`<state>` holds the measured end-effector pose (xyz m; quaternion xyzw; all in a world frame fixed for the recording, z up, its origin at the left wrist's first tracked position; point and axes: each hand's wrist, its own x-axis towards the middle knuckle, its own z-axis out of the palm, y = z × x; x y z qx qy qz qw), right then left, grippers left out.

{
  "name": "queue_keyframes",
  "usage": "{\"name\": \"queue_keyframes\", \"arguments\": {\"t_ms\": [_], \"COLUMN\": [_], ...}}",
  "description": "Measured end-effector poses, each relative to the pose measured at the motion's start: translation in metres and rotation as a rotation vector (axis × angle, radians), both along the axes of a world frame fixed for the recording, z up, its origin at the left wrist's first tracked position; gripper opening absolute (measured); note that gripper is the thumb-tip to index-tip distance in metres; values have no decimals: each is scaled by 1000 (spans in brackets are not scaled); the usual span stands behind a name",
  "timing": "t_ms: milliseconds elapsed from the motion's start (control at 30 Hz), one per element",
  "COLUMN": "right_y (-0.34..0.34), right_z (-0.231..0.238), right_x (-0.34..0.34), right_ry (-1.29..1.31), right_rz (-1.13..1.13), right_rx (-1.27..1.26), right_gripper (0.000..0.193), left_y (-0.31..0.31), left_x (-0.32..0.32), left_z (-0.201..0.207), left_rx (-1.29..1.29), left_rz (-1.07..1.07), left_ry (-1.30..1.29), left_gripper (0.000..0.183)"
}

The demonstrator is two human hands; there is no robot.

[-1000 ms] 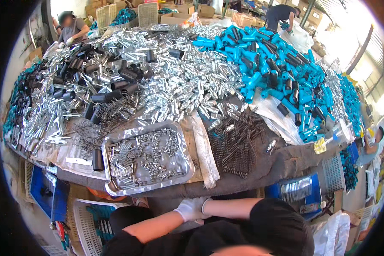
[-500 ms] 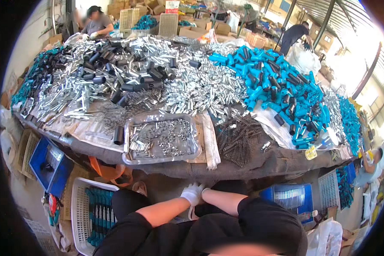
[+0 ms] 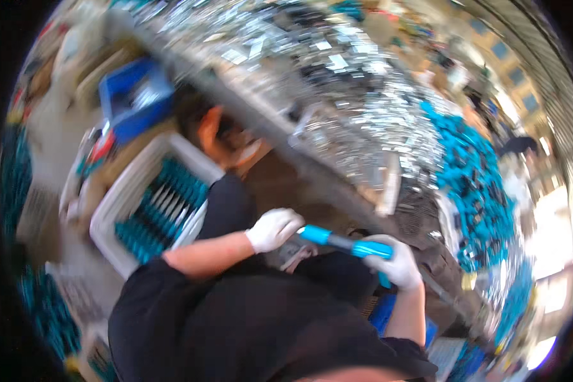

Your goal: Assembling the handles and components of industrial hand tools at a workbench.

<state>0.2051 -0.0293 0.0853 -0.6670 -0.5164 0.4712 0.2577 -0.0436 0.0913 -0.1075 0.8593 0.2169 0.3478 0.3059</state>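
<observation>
My left hand point(image 3: 274, 229), in a white glove, grips one end of a long blue-handled tool point(image 3: 337, 240). My right hand point(image 3: 395, 261), also white-gloved, is closed around the tool's other blue end. The tool lies across my lap in front of my dark clothing, below the table's edge point(image 3: 312, 172). The picture is tilted and blurred, so the tool's middle grey part is hard to make out.
A white basket point(image 3: 140, 204) of blue-handled tools stands on the floor at left, with a blue crate point(image 3: 134, 95) beyond it. On the table lie heaps of silver metal parts point(image 3: 363, 108) and a pile of blue handles point(image 3: 484, 191).
The view has swung down and tilted left. My hands, earlier together low at my lap, have come apart and now hold a blue-handled tool between them.
</observation>
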Motion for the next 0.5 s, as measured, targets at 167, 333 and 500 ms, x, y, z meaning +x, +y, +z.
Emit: {"name": "queue_keyframes", "arguments": {"t_ms": [167, 333, 500], "right_y": [-33, -19, 46], "right_z": [-40, -86, -76], "right_x": [-24, -89, -138], "right_ry": [188, -223, -433], "right_rz": [-149, 566, 1205], "right_rx": [43, 408, 805], "right_gripper": [42, 50, 46], "left_y": [-30, -51, -76], "left_x": [-58, -140, -197], "left_z": [58, 53, 24], "left_rx": [-160, -811, -1440], "left_rz": [192, 102, -120], "left_ry": [302, 640, 607], "left_gripper": [36, 71, 81]}}
